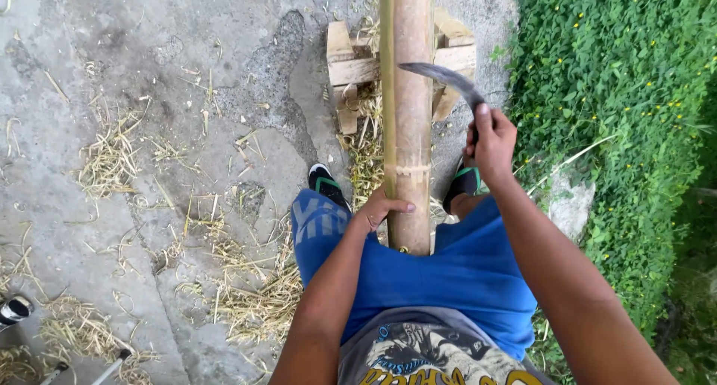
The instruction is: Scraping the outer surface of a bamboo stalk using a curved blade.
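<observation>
Bamboo pole runs straight up the middle of the view, lower end tucked between the person's knees in blue shorts, upper part leaning over a small block of stacked wooden slats on the concrete floor; left hand is wrapped around the pole down low, thumb lying across the front, just under a ring-like node; right hand is closed tight around the handle of a curved dark blade, and the blade tip sits right against the right edge of the pole, up by the slats; both feet in black sandals with green straps are planted either side of the pole; loads of pale shavings and dry strips scattered over the floor, thickest near the feet; green ground cover with tiny yellow flowers fills the whole right side; can't tell how deep the blade bites, if at all.
</observation>
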